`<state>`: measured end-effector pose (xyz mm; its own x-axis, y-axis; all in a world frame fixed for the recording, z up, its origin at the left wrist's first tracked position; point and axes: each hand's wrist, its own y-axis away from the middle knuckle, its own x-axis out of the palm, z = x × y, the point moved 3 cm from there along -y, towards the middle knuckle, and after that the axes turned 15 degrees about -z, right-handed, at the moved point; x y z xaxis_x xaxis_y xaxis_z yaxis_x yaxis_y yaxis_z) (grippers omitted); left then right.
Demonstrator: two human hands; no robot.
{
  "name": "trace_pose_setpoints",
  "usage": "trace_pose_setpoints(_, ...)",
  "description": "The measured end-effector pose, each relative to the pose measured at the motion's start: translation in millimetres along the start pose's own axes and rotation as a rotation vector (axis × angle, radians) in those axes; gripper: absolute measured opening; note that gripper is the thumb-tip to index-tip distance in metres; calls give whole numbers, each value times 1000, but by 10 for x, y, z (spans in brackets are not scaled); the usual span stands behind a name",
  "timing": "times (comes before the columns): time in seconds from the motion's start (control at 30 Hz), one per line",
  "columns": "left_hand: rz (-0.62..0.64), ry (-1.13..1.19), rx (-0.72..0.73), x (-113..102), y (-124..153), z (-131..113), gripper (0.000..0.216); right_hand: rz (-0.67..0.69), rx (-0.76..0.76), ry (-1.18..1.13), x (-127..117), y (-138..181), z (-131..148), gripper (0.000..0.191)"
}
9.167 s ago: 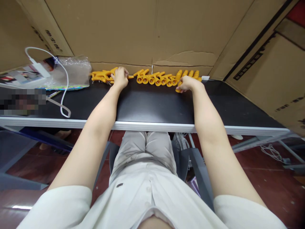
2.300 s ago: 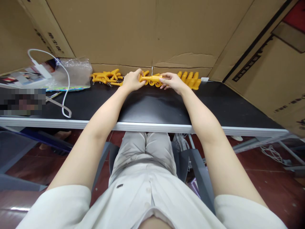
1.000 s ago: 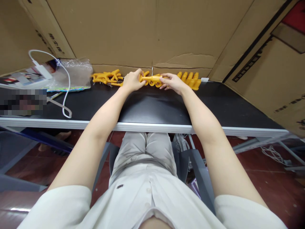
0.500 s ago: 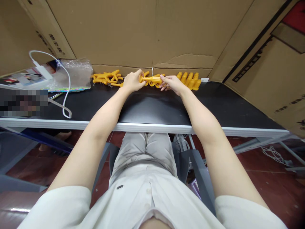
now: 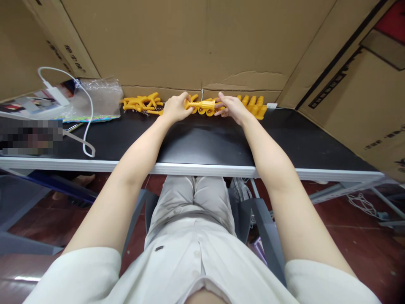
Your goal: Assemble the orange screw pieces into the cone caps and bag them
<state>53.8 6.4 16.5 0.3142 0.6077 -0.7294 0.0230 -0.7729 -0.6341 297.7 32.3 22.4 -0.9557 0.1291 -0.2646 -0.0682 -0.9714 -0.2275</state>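
Near the back of the table, my left hand [image 5: 175, 108] is closed around the narrow end of a yellow plastic piece with a thin stem and a wider cylindrical end [image 5: 207, 104]. The piece lies sideways, its wide end pointing right. My right hand [image 5: 233, 109] is beside that wide end, thumb and fingers spread apart. Below and behind the held piece are several yellow round-ended parts [image 5: 210, 112], partly covered by it. To the left of my left hand lies a pile of branching yellow pieces [image 5: 142, 102] with small dark metal chains. Past my right hand stand yellow stepped parts [image 5: 260, 110] in rows.
A tall cardboard wall [image 5: 202, 46] closes off the back of the black table [image 5: 202, 143]. On the left lie a clear plastic bag [image 5: 101, 97], a white adapter [image 5: 59, 95] with its cable, and a blurred-out item. A small white tag [image 5: 271, 106] sits at the back right.
My right hand has let go of the wide end of the yellow piece and shifted slightly right, its fingers spreading. My left hand keeps its hold in the same place.
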Motion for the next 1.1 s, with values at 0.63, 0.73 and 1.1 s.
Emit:
trace_pose_setpoints(0.63,-9,-5,0,-27,20,-57,55,46,-61,-10,52,8,-66,37)
trace_pose_setpoints(0.73,-22,18,15,15,0,-21,56,40,-50,0,54,20,-56,39)
trace_pose_setpoints(1.1,6,-21,2,-62,50,-123,61,68,15,-166,84,-32,-101,50)
